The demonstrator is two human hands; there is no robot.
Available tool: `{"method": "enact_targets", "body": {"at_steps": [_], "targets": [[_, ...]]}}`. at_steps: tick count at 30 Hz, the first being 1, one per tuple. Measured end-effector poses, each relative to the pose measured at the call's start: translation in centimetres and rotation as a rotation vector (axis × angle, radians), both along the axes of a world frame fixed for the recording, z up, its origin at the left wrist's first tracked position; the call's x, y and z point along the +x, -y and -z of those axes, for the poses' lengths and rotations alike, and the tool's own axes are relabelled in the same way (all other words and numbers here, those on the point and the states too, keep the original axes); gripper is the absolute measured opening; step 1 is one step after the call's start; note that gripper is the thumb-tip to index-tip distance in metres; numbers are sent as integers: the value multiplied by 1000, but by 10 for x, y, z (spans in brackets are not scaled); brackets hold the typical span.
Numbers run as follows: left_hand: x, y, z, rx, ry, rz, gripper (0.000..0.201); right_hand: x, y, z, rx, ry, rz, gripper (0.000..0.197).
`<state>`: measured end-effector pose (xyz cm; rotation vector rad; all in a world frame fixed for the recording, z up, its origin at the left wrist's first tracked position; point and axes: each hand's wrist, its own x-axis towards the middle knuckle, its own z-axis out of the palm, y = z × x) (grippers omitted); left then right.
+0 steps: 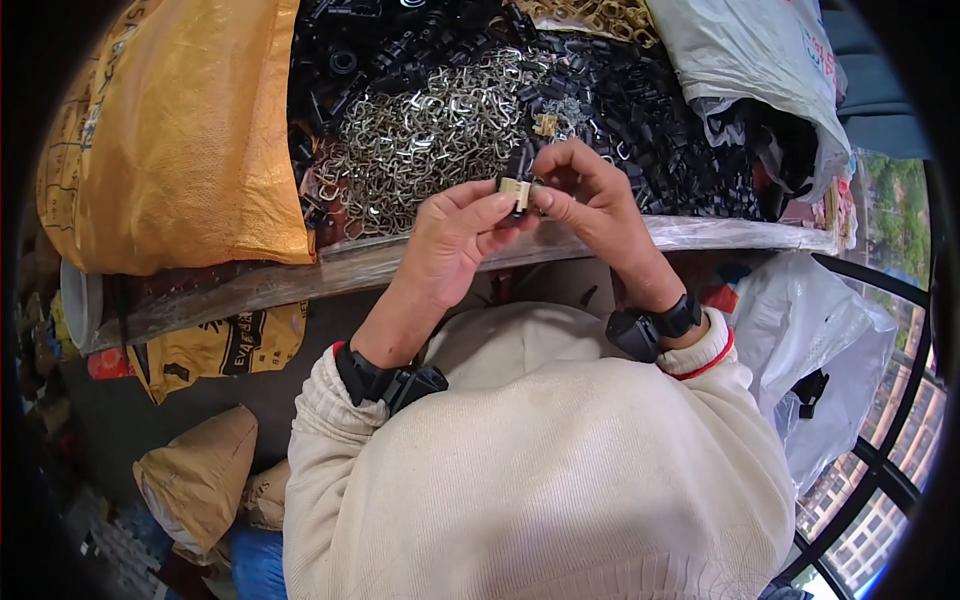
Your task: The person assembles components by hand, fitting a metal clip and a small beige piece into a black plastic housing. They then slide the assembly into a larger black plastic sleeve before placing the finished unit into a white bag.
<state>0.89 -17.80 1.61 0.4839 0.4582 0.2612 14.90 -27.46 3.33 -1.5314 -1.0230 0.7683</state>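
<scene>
My left hand [452, 228] pinches a small black plastic part with a beige block [514, 192] on it, between thumb and fingertips. From the other side my right hand [592, 205] closes on the same part, its thumb against the beige block and its index finger curled above. The part is held just over the table's near edge; its underside is hidden by my fingers. Right behind it spreads a heap of bent silver metal hooks [425, 140]. Beside that heap lie many small black plastic pieces [655, 140], with a beige piece [545, 124] among them.
An orange woven sack [200, 140] leans over the table's left side, and a white plastic bag [745, 60] lies at the right. Larger black parts [390, 50] and brass-coloured pieces [605, 18] fill the back. The table edge [370, 265] is wrapped in clear film. Paper bags [200, 475] stand below left.
</scene>
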Motion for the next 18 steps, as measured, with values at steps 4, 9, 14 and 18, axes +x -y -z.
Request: {"method": "enact_targets", "body": {"at_steps": [4,9,14,18], "targets": [[-9,-12,2,79,20,-24,19,33,16,-1,-147,444,-62,8],[-13,-15,7,127,29,-50,21,56,29,-3,-243,817,82,9],[-10,-12,5,113,24,-38,22,59,8,8,-114,1026,157,10],[-12,-8,4,100,-7,-51,23,62,1,27,-261,1226,145,12]]}}
